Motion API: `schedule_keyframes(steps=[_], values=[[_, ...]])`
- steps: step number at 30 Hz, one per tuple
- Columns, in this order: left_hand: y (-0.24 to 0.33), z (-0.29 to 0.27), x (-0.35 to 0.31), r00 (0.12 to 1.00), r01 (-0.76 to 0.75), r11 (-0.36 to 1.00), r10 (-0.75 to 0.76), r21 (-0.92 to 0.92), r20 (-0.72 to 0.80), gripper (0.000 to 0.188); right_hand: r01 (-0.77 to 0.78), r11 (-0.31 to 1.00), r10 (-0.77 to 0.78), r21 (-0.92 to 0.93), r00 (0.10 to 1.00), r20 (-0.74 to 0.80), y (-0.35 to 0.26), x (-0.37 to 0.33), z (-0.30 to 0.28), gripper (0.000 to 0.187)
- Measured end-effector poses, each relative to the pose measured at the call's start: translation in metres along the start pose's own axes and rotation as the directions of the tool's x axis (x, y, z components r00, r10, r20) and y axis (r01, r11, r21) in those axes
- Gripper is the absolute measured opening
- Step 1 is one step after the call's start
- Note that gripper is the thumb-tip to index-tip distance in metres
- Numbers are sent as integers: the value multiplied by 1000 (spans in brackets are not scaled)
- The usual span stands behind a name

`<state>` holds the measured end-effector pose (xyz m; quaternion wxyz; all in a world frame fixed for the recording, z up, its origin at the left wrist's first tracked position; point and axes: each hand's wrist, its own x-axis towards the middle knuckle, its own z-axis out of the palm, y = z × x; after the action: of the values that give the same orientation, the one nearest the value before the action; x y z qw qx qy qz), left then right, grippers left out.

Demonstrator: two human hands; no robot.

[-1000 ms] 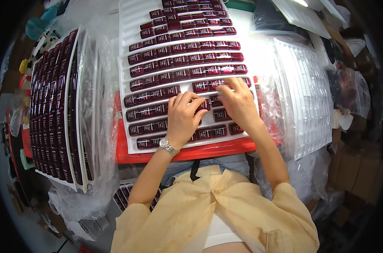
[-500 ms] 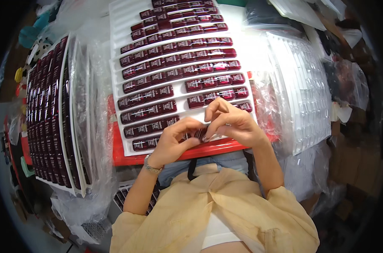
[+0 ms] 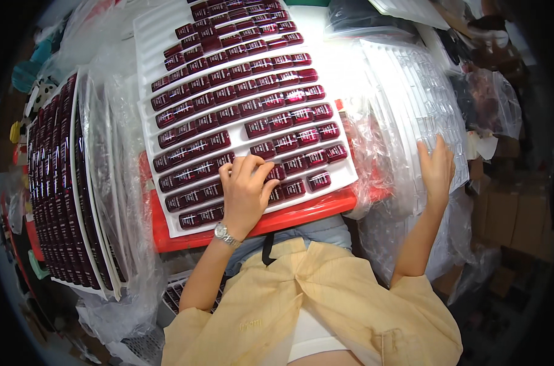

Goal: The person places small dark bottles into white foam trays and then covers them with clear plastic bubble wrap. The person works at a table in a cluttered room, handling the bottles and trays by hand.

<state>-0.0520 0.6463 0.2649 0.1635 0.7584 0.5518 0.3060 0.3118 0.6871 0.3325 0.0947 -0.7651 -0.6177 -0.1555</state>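
A white moulded tray [image 3: 167,210] holds rows of small, glossy dark red bottles [image 3: 225,94] with pale print. My left hand [image 3: 245,192], with a watch at its wrist, lies over the lower rows. Its thumb and forefinger curve round the sides of a dark red bottle [image 3: 275,173] in one row; the palm hides several others. Off to the right, my right hand [image 3: 438,171] is over the edge of a tray of clear plastic pieces [image 3: 414,116]. Its fore and middle fingers are stretched apart, and nothing shows between them.
Under the white tray is a red surface [image 3: 301,213]. More trays full of dark red bottles [image 3: 54,195] stand at the left beside crumpled clear plastic film [image 3: 112,158]. Plastic bags [image 3: 387,238] hang below the clear pieces, and brown cartons [image 3: 515,219] are at the far right.
My hands were together over a small dark bottle at the tray's near edge. The right has since moved away to the clear pieces; the left has shifted slightly up onto the rows.
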Motion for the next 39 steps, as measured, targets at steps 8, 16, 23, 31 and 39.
schedule_keyframes(steps=[8,16,23,31,39], values=[[-18,-23,-1,986,98,993,-88,69,-140,39,-67,992,54,106,991,122,16,6,5,27],[-50,-38,3,994,77,995,-72,58,-81,33,-352,179,-306,919,867,392,-89,18,-7,34],[-25,-42,-9,965,101,809,-221,-579,-140,33,-618,89,-790,781,433,433,-224,-19,-17,25],[-43,-37,-26,944,92,735,-278,-672,-175,31,-690,179,-745,701,370,554,-249,-27,-7,22],[-40,-38,0,991,42,989,-59,-142,-118,29,0,435,-534,900,805,258,-239,-24,11,28]])
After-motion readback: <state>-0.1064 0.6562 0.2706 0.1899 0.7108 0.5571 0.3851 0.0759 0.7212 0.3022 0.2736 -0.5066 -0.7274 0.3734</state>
